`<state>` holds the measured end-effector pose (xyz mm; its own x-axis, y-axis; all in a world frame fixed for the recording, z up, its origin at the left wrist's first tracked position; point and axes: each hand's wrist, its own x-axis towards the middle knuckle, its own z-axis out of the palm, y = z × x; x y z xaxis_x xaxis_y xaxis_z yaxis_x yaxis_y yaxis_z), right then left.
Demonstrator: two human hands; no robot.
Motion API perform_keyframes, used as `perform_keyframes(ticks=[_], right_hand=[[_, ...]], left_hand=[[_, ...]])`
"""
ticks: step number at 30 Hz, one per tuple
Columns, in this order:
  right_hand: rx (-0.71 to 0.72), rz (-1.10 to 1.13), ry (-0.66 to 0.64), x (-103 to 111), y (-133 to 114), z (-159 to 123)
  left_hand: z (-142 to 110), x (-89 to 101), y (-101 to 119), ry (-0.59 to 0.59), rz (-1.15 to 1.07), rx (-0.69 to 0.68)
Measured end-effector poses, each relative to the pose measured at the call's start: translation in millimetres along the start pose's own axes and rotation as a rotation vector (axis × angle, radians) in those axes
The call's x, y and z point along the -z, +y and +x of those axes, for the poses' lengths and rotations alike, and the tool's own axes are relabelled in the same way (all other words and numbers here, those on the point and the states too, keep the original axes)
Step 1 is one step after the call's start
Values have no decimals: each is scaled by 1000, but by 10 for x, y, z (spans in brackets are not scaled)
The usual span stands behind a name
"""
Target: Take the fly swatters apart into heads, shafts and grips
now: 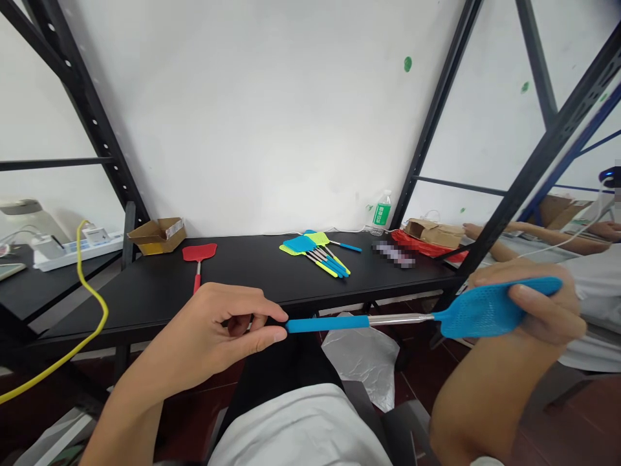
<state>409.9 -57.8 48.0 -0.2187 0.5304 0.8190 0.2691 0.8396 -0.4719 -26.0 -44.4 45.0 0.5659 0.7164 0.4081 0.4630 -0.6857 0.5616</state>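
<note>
Pinching the blue fly swatter (pixel 398 320) at nine o'clock, left grip (pixel 216 325) could slip if right grip (pixel 550 317), clasping at three, pulls.

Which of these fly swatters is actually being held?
The blue swatter between the left hand, at its handle end, and the right hand, at its mesh head. The red swatter and the pile lie on the black table.

Bare counter (pixel 247 259) lies between the red swatter (pixel 200 252) and the swatter pile (pixel 305 243), leaving a way through. The held blue swatter (pixel 398 319) stretches across in front; behind, the wall (pixel 266 129) blocks, and 2 black posts (pixel 437 110) bound the sides.
</note>
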Motion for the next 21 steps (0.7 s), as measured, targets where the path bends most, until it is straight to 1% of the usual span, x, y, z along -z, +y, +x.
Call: perform_keyframes(ticks=[3,5,7,10,13,15,17,19,21], right_hand=[[-5,36,-28,71,30,-3],[7,67,-67,49,38,12],[11,78,-74,-18,31,33],[-29,60,-31,-126,3,51],[-64,18,55,-148,-6,42],[-77,22,115,-107,13,25],[-91,51,152,-49,46,8],[-88,92,106,1,80,-4],[-78,117,43,29,105,-8]], left_hand=[[21,-5,1,-5,-4,-17],[33,-28,17,-12,-7,-45],[37,-56,39,-30,-15,-76],[23,-72,54,-60,-46,-126],[0,-49,26,-62,-87,-177],[-9,-33,-7,-50,-104,-155],[-7,-32,-34,-35,-100,-78],[3,-51,-48,-28,-80,-4],[17,-85,-49,-40,-49,7]])
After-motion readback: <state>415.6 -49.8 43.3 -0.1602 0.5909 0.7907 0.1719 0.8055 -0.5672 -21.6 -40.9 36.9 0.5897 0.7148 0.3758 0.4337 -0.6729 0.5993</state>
